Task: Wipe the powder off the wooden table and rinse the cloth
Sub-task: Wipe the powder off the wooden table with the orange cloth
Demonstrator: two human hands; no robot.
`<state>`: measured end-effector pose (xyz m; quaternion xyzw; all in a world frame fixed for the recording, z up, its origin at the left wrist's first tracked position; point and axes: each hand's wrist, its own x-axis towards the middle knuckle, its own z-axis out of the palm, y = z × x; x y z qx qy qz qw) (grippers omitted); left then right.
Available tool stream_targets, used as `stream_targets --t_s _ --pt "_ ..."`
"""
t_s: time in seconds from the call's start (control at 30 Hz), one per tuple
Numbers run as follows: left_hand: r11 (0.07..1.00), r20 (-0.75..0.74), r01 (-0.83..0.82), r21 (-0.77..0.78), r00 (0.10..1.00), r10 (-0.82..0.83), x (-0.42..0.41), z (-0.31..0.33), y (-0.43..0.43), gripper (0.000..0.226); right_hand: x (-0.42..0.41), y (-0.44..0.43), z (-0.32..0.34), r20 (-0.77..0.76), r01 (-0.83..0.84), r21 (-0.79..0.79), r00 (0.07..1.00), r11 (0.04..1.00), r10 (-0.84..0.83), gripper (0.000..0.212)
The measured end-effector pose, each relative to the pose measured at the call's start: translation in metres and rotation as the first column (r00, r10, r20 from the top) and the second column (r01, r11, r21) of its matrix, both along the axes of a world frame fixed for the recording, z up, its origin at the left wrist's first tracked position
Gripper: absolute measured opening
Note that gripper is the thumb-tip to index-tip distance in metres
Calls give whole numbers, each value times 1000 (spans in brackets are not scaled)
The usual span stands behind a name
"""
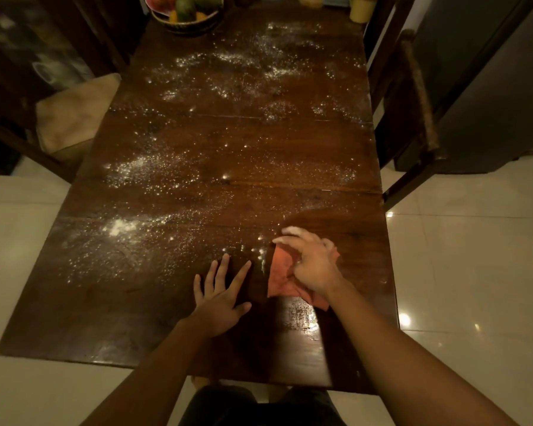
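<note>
White powder lies scattered over most of the dark wooden table, thickest at the near left and across the far half. My right hand presses an orange cloth flat on the table near its front right, fingers curled over it. A wet, shiny streak runs just behind the cloth toward me. My left hand rests flat on the wood beside the cloth, fingers spread, holding nothing.
A woven basket of fruit stands at the far end, with yellowish jars at the far right corner. A cushioned chair sits at the left, a wooden chair at the right, and pale tiled floor surrounds the table.
</note>
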<state>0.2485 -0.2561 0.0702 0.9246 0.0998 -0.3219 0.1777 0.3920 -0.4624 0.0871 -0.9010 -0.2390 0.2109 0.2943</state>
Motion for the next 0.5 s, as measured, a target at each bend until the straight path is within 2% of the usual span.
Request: stream_targets --t_s 0.1,0.2,0.3,0.4,0.5 --pt "1000 41 19 -18 999 -18 -5 -2 6 81 -13 6 -4 41 -147 -178 987 973 156 74" --pt "999 89 41 -6 995 -40 -13 -5 14 75 -37 2 -25 161 -234 -341 940 910 301 67" --pt "998 125 57 -6 991 -56 -20 -8 19 72 -40 -14 -37 239 -244 -371 907 896 346 61" --pt "998 126 59 -3 990 -58 -27 -8 19 70 -21 -24 -37 234 -168 -406 931 898 280 58" --pt "999 133 46 -9 990 -44 -30 -9 18 69 0 -5 -39 261 66 -400 964 914 44 57"
